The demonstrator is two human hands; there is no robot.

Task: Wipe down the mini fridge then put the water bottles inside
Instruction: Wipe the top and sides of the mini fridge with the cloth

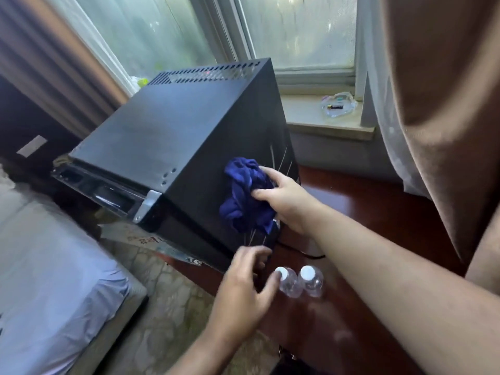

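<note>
**Still wiping: cloth on the fridge side, bottles waiting**

Right now I have the right hand [286, 201] pressing a bunched blue cloth [247, 196] flat against the side panel of the black mini fridge [173, 136]. That grip is pinching the cloth between thumb and fingers, with the palm pushing it onto the metal, which is what a wiping stroke needs. The fridge fills the middle of my view and stands on the dark red worktop [365, 201], its vented top edge toward the window [297, 31] at 12 o'clock and its door side toward the bed [54, 266] at 8 o'clock.

The left hand [243, 288] hovers low at 6 o'clock, its grip spread and holding nothing. Its fingertips are near the fridge's bottom corner, its thumb touching or just short of one bottle's cap. It is motion-blurred, so I cannot tell whether it is steadying the fridge or reaching.

Two clear water bottles [300, 282] stand upright with white caps, touching each other, on the worktop just beside the fridge's lower corner, close for loading yet clear of the wiped panel.

I judge the wipe-down is still under way, with the loading not yet begun.
</note>
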